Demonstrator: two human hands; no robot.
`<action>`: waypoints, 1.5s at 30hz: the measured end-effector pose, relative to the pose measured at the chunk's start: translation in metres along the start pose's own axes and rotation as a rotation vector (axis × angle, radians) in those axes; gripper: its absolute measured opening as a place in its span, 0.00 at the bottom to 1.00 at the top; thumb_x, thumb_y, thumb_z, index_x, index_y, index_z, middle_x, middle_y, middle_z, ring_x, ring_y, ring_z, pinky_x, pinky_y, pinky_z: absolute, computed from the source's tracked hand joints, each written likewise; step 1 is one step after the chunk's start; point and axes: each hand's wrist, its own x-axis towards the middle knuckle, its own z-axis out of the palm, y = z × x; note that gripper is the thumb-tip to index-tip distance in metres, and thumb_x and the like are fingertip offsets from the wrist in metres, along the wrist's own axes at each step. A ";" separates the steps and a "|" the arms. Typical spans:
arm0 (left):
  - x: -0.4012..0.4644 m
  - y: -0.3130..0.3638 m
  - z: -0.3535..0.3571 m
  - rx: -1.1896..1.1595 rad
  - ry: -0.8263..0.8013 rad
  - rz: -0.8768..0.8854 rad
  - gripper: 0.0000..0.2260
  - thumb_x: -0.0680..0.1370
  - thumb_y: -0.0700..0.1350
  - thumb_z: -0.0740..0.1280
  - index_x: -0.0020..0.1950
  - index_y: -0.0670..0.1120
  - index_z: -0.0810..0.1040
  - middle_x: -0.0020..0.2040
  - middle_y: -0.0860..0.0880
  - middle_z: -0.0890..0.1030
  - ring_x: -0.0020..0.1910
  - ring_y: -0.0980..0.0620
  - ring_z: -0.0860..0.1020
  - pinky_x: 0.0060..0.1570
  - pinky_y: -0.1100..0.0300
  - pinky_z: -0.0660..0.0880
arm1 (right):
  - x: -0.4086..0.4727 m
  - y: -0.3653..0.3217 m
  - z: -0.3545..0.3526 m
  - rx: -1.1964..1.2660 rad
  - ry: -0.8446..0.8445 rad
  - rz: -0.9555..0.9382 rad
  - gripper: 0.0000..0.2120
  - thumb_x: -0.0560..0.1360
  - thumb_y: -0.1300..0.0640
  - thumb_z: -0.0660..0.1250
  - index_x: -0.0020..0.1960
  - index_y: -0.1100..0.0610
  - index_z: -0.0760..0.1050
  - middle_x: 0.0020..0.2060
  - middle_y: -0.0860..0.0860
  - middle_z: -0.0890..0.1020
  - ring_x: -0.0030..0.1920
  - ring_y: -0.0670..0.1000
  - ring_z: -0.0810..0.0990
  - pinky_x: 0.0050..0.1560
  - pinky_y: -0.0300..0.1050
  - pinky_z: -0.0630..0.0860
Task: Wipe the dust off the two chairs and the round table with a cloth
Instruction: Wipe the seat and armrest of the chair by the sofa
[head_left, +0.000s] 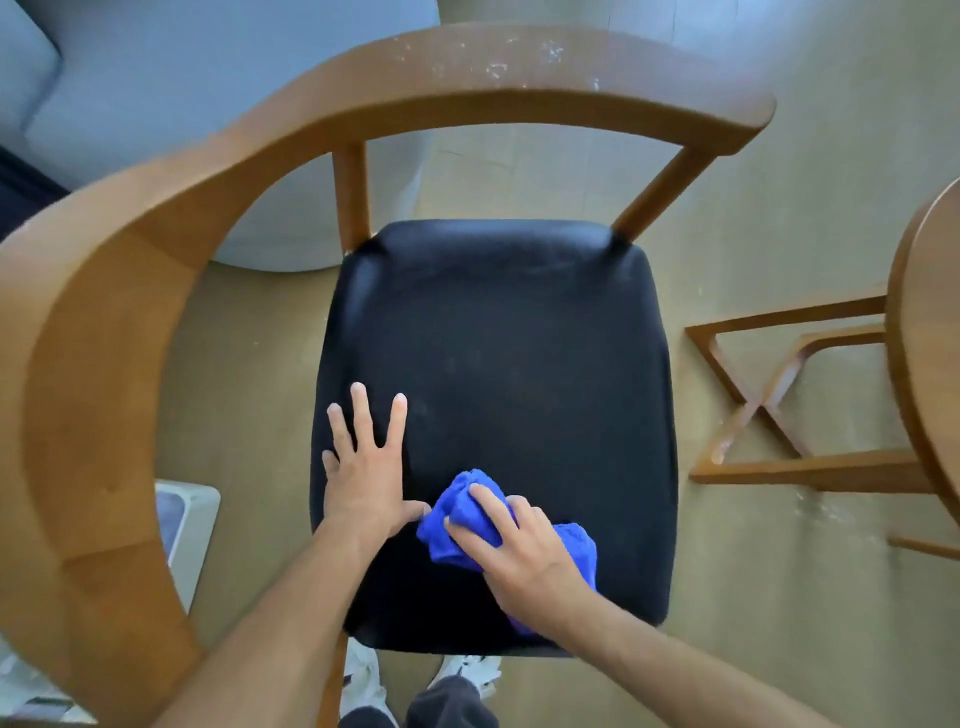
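Note:
A wooden chair (130, 291) with a curved back rail and a black padded seat (498, 338) fills the view from above. White dust specks lie on the far part of the rail (498, 67). My left hand (371, 467) rests flat on the near left of the seat, fingers spread. Beside it, my right hand (511, 551) grips a bunched blue cloth (457, 514) and presses it on the near part of the seat. The round wooden table (930, 364) shows only as an edge at the right, with its crossed base (769, 405) on the floor.
A pale grey sofa or cushion (156, 104) lies behind the chair at the upper left. A small white box-like object (187, 535) stands on the floor under the chair's left arm. My white shoes (363, 675) show below the seat. The floor is beige.

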 end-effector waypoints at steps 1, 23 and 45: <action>0.000 0.001 -0.001 0.001 0.001 -0.004 0.58 0.68 0.59 0.75 0.75 0.53 0.29 0.71 0.43 0.22 0.74 0.36 0.32 0.73 0.42 0.56 | 0.002 0.024 -0.010 -0.066 -0.058 -0.158 0.28 0.62 0.67 0.63 0.60 0.50 0.73 0.63 0.57 0.69 0.38 0.57 0.71 0.34 0.47 0.70; 0.003 0.010 -0.001 0.059 -0.071 -0.083 0.58 0.70 0.59 0.73 0.71 0.47 0.23 0.71 0.38 0.23 0.73 0.33 0.30 0.73 0.39 0.52 | 0.270 -0.004 -0.028 -0.040 0.038 -0.017 0.17 0.59 0.60 0.71 0.47 0.49 0.79 0.49 0.52 0.78 0.40 0.56 0.72 0.36 0.46 0.61; 0.002 0.009 -0.001 0.013 -0.073 -0.079 0.57 0.71 0.58 0.73 0.70 0.47 0.23 0.67 0.40 0.17 0.72 0.35 0.28 0.74 0.40 0.51 | 0.185 0.019 -0.019 0.133 0.217 0.248 0.21 0.64 0.64 0.61 0.53 0.52 0.80 0.54 0.57 0.80 0.33 0.54 0.66 0.32 0.46 0.64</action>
